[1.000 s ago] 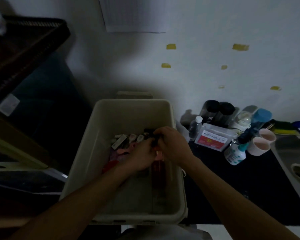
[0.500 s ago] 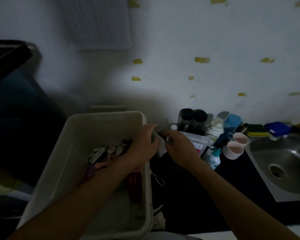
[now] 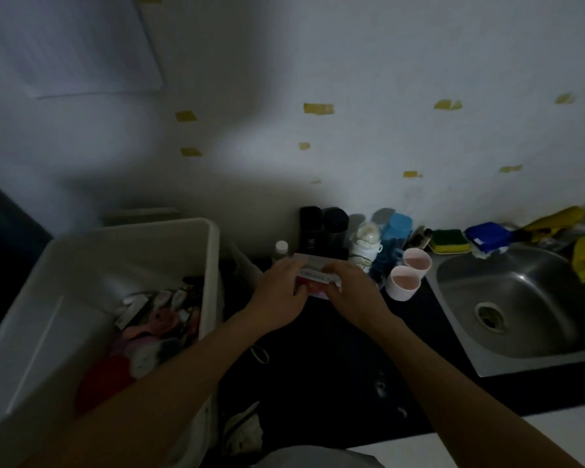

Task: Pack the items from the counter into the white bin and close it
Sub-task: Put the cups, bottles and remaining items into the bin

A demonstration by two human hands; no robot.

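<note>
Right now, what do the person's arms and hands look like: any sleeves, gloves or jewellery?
The left forearm and right forearm are bare to the frame's edge, no sleeve in view. The left hand and right hand are ungloved; the dim light shows no watch, ring or marking.

White bin (image 3: 81, 265), black counter (image 3: 318, 366), pink cups (image 3: 404, 283), apparently red-and-white box (image 3: 314, 282).

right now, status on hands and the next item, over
Left hand and right hand both grip the red-labelled box on the counter. White bin open, part filled. Pink cups close beside the box.
</note>
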